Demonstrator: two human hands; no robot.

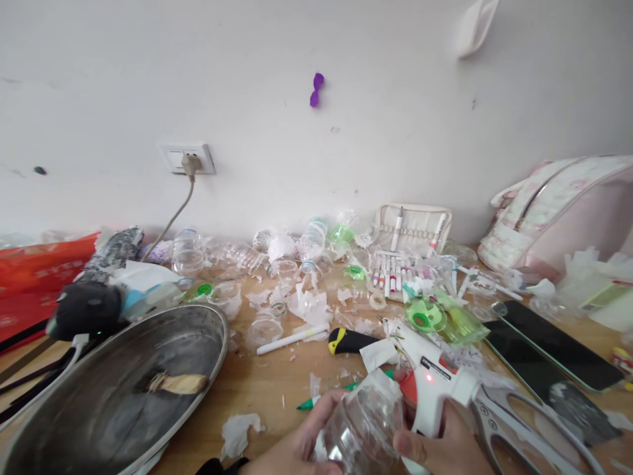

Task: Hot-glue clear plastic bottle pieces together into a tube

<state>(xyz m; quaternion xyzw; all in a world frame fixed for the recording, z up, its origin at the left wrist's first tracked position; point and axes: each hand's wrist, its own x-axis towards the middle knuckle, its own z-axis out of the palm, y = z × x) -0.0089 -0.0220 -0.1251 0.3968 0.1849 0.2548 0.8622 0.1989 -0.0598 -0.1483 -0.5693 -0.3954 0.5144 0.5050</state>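
Observation:
At the bottom edge my left hand curls round a clear plastic bottle piece. My right hand grips a white hot glue gun with a red light lit on its side. The gun's nozzle end rests beside the top of the bottle piece. The thumbs of both hands press against the clear plastic. A white scrap of paper lies just above the bottle piece.
A large metal pan with a brush inside sits left. Cut clear bottles, white scraps, a white marker, a yellow-black cutter, green bottle parts, a marker case, a phone and big scissors litter the wooden table. A pink bag stands right.

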